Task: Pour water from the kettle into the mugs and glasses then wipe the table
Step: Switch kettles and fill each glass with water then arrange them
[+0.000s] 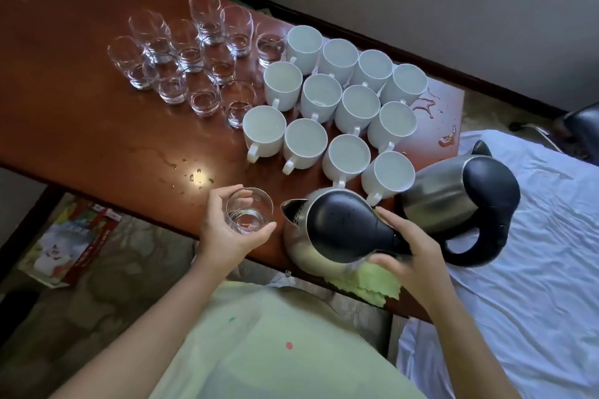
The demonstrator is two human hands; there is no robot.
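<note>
My left hand [223, 230] grips a clear glass [249, 210] near the table's front edge; a little water shows in its bottom. My right hand [408, 246] holds the black handle of a steel kettle [337, 230], whose spout points left at the glass, close beside it. A second steel kettle [460, 197] stands just behind, to the right. Several white mugs [356, 107] are grouped in rows on the right half of the wooden table [81, 91]. Further left stand several clear glasses [181, 55]. A light green cloth [376, 282] lies under the held kettle.
Water puddles lie on the table at the right corner [434, 116] and small drops near the front [194, 175]. A bed with a white sheet [534, 253] is at the right. A colourful box [71, 243] lies on the floor at the left.
</note>
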